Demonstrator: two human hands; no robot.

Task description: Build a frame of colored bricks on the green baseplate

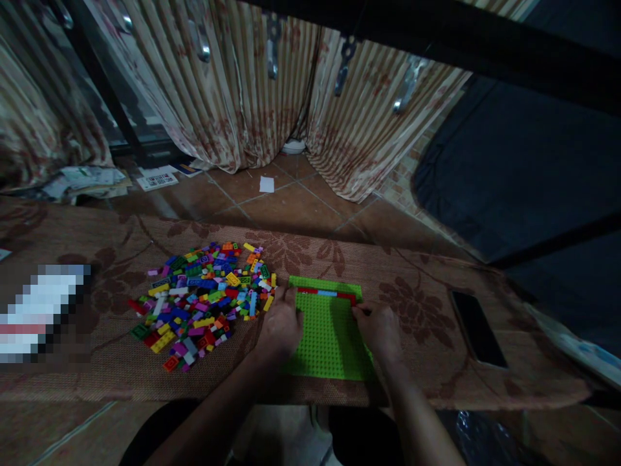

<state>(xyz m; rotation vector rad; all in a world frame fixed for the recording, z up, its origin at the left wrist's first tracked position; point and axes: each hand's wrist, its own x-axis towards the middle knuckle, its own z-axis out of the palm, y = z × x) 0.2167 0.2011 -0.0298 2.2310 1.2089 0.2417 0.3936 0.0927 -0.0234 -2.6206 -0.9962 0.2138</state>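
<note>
A bright green studded baseplate (330, 343) lies on the cloth-covered surface in front of me. Near its far edge runs a row of toy bricks, with red ones (308, 290) and a light blue one (326, 293). At the row's right end a red brick (352, 300) points towards me. My left hand (280, 327) grips the plate's left edge, fingers curled by the row's left end. Beside the right edge, my right hand (381, 330) has thumb and fingers pinched together against the end red brick; whatever lies between the fingertips is too small to tell.
A heap of loose coloured bricks (204, 298) spreads left of the plate. A dark phone (478, 329) lies to the right, and a blurred-out screen (41, 314) at the far left. Beyond the patterned cloth (412, 304) are floor tiles, papers (87, 180) and striped curtains (233, 97).
</note>
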